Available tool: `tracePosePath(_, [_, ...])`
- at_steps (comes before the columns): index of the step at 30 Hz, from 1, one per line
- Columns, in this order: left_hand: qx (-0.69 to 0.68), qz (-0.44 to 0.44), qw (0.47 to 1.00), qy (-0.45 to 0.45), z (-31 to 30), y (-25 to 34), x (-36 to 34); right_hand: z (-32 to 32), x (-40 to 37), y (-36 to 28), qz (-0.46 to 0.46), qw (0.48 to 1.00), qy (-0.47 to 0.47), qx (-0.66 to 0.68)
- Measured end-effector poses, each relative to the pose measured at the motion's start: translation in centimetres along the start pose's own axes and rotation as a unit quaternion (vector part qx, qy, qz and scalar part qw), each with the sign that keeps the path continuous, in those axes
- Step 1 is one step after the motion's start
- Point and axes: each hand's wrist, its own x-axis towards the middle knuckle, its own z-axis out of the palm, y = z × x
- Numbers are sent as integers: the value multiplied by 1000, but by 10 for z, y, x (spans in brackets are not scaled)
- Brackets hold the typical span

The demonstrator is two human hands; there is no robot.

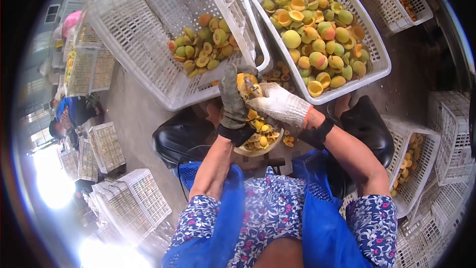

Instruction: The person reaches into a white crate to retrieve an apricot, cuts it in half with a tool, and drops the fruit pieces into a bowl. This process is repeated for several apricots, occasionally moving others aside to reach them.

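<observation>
Peach (246, 80) in left hand (233, 100), w/ right hand (279, 104) on it

Item 1, left hand (233, 100): dark grey work glove (231, 92), stained; black wristband (236, 133) at its 6 o'clock end. Item 2, right hand (280, 104): white knit glove (287, 108), orange trim at cuff (4 o'clock end); second black band (321, 131) beyond trim. Garment: short sleeves (197, 218), blue-white floral print, small pink flowers. Over garment: blue apron (322, 228), straps running toward 12 o'clock.

White crates (131, 201) lie near a seated co-worker (69, 111).
</observation>
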Motion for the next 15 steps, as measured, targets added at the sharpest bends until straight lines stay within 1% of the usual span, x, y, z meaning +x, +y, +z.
tracePosePath(2, [82,50,994,-43,-4,6,-1,7,8,13,16,1000,-14,9])
tracePosePath(3, [83,48,995,-41,-9,3,3,10,13,21,-64,996,25,-64])
tracePosePath(4, [177,110,976,-67,-16,-3,8,12,15,26,-142,978,64,-137])
tracePosePath(5, [267,170,944,-91,-19,-4,9,9,9,12,-139,979,62,-136])
tracePosePath(6, [267,168,945,-91,-22,-3,9,2,2,-5,-20,997,-14,-74])
tracePosePath(7, [227,134,958,-117,-20,3,9,-2,-1,-17,98,991,-89,-10])
tracePosePath(8, [185,98,968,-141,-19,7,8,2,1,-7,100,991,-91,-10])
tracePosePath(9, [185,97,968,-138,-19,9,9,9,2,11,-18,992,-31,-118])
tracePosePath(10, [305,197,911,-195,-20,12,12,14,3,10,-139,965,30,-222])
tracePosePath(11, [417,291,826,-245,-20,16,13,11,0,1,-10,995,-37,-98])
tracePosePath(12, [419,294,825,-239,-18,20,10,10,1,2,-15,994,-40,-101])
tracePosePath(13, [240,133,935,-223,-13,24,3,5,-1,3,-43,992,-111,-45])
tracePosePath(14, [43,-37,980,-193,-11,28,-3,5,-2,2,-69,981,-181,14])
tracePosePath(15, [-1,-84,979,-188,-12,32,-6,16,-4,-1,117,956,-176,205])
